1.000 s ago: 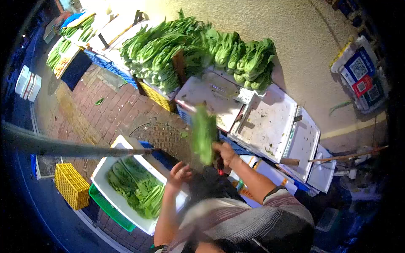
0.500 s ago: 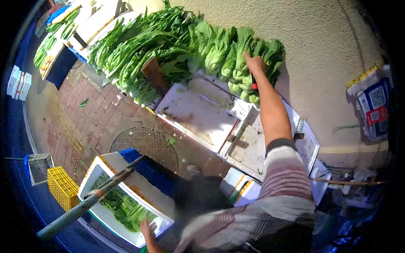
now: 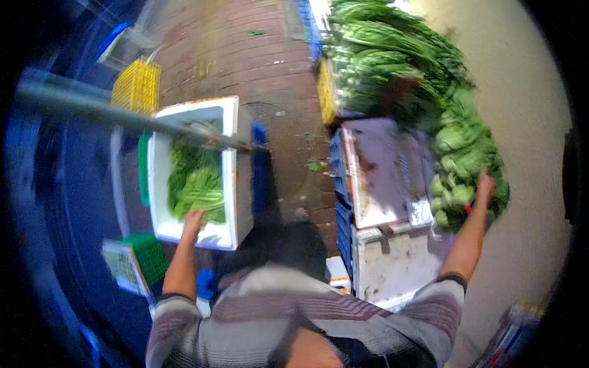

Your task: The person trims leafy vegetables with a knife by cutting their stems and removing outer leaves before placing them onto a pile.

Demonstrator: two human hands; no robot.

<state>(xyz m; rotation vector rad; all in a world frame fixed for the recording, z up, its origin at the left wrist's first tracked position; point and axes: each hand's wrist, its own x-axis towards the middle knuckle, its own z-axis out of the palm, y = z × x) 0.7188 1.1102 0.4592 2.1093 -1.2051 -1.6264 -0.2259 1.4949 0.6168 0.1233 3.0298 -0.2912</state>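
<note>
My left hand is at the near end of a bunch of leafy greens, its fingers closed at the stems. The greens lie in a white foam box on the left. Over on the right, my right hand rests against a pile of bok choy. Its fingers are blurred and partly hidden among the leaves, so their grip does not show. A dark band with a red spot is on that wrist.
A blurred pole crosses above the foam box. Long leafy vegetables are heaped beyond the foam trays beside the wall. A yellow crate and a green crate stand on the left.
My view has swung round, putting the foam box upright on the left and the bok choy on the right. My right hand has shifted to the pile's near outer side.
</note>
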